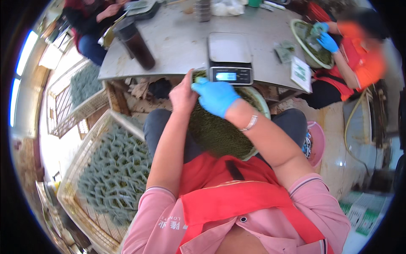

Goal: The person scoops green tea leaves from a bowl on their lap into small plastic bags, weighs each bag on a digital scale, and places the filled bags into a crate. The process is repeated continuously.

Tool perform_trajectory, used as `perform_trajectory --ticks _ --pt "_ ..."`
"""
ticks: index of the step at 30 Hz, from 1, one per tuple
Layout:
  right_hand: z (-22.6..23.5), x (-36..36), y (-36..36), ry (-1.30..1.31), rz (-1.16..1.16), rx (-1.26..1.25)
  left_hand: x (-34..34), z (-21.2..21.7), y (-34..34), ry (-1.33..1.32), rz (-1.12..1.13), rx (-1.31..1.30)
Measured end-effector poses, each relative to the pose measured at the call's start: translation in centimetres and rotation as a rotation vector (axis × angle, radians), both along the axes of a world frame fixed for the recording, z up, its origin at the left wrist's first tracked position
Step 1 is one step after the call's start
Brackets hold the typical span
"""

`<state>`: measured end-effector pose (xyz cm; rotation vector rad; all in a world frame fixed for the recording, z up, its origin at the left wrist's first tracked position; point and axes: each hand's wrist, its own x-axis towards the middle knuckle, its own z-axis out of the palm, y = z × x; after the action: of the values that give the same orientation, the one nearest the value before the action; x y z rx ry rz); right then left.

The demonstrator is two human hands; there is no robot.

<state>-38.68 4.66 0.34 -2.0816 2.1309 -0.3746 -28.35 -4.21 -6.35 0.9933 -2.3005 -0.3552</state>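
Note:
My bare left hand (183, 95) is closed around the side of a small bag (198, 74) with green leafy bits in it. My right hand (216, 98), in a blue glove, has its fingers closed at the same bag; exactly what they pinch is hidden. Both hands meet just in front of the table edge, left of a digital scale (230, 53) with a lit display and a bare weighing plate. Below them, a wide basin (264, 103) of loose dark green leaf bits rests between my knees.
A crate (74, 180) of grey-green filled bags stands at my left, another crate (74, 116) behind it. A dark tumbler (135, 44) stands on the table (177, 46). A gloved co-worker (353, 59) handles bags over a bowl (300, 42) at right. A pink tub (319, 144) sits below.

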Motion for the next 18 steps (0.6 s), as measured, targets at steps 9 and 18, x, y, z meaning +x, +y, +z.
perform_trajectory --ticks 9,18 --pt "0.5 -4.1 1.5 -0.628 0.225 -0.268 -0.4 1.4 0.8 -0.034 0.031 0.212" --pt "0.3 -28.7 4.4 -1.787 -0.97 -0.802 -0.2 0.3 -0.4 0.497 0.082 0.693"
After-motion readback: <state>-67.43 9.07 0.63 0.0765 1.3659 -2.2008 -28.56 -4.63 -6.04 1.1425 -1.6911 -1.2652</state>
